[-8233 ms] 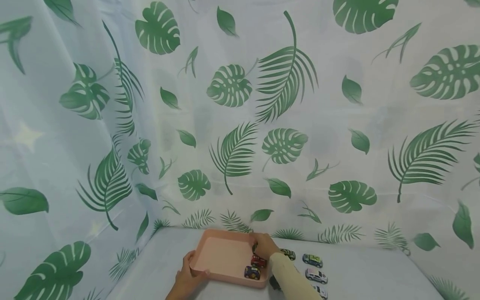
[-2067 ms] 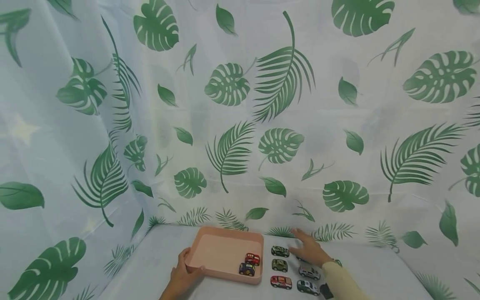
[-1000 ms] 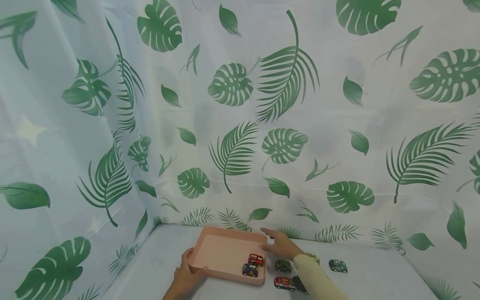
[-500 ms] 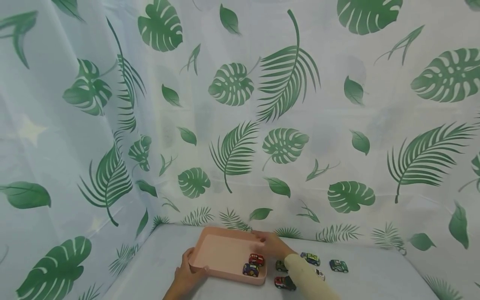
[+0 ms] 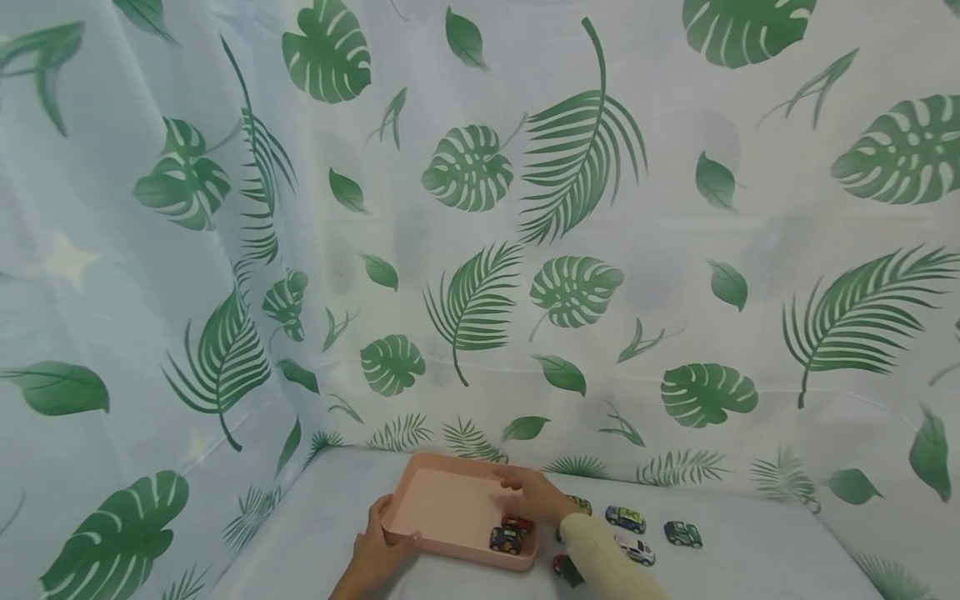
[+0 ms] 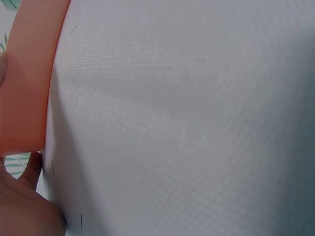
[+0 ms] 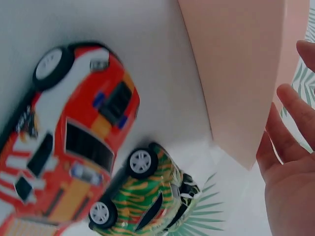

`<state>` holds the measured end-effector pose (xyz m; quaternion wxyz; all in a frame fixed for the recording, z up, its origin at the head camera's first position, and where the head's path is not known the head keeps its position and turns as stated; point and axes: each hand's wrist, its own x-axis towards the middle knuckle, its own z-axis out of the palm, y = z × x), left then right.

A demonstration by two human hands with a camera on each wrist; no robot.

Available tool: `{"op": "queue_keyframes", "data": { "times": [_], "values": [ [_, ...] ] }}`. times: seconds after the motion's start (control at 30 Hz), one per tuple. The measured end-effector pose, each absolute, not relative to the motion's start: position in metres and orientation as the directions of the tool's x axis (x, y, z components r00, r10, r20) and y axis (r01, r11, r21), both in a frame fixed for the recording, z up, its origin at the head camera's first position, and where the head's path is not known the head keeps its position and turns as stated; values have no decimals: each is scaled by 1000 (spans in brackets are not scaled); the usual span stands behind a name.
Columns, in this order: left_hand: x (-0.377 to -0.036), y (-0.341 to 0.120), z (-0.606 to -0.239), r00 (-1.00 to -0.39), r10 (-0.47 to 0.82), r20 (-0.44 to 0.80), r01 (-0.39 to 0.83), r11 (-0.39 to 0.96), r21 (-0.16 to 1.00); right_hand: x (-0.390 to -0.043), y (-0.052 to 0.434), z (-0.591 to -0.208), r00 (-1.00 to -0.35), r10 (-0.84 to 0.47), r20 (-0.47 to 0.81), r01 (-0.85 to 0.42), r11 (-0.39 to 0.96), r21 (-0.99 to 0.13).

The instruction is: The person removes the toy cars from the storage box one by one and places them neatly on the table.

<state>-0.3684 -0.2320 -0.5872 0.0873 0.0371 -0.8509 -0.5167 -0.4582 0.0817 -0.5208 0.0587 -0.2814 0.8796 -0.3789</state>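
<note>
A pink tray [image 5: 442,508] lies on the white-covered table, and my left hand [image 5: 375,552] grips its near left corner; the left wrist view shows the tray's wall [image 6: 29,83] and my left hand [image 6: 22,211] beside it. My right hand [image 5: 527,497] hovers over the tray's right side, fingers relaxed, and I see nothing in it. Just under it sits a red toy car [image 5: 517,524], with a blue one [image 5: 505,541] in front. In the right wrist view, my right hand's fingers [image 7: 288,162] spread beside the tray wall [image 7: 236,64]. A red car [image 7: 74,142] and a green striped car [image 7: 147,201] stand outside it.
Several toy cars stand on the table right of the tray: a green-yellow one [image 5: 579,504], a blue-green one [image 5: 625,518], a dark green one [image 5: 682,534] and a white one [image 5: 634,550]. A leaf-print curtain [image 5: 480,250] closes the back and left side.
My right hand swung from the cars on the right back to the left, over the tray's right side. My left hand kept its hold on the tray corner.
</note>
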Motion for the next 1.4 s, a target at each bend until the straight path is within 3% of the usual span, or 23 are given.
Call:
{"op": "queue_keyframes", "data": {
  "times": [0.3, 0.6, 0.9, 1.4],
  "values": [
    [-369, -233, -588, -981, -142, 129, 51, 455, 889, -465, 75, -530, -780, -604, 163, -534, 507, -676],
    [-364, -229, -585, -981, -130, 141, 66, 462, 884, -460, 73, -533, -813, -580, 55, -466, 591, -658],
    [-368, -234, -587, -984, -136, 119, 46, 445, 894, -459, 73, -537, -793, -600, 109, -526, 582, -621],
    [-372, -235, -595, -982, -130, 140, 69, 445, 893, -456, 69, -529, -832, -535, 147, -480, 562, -674]
  ]
}}
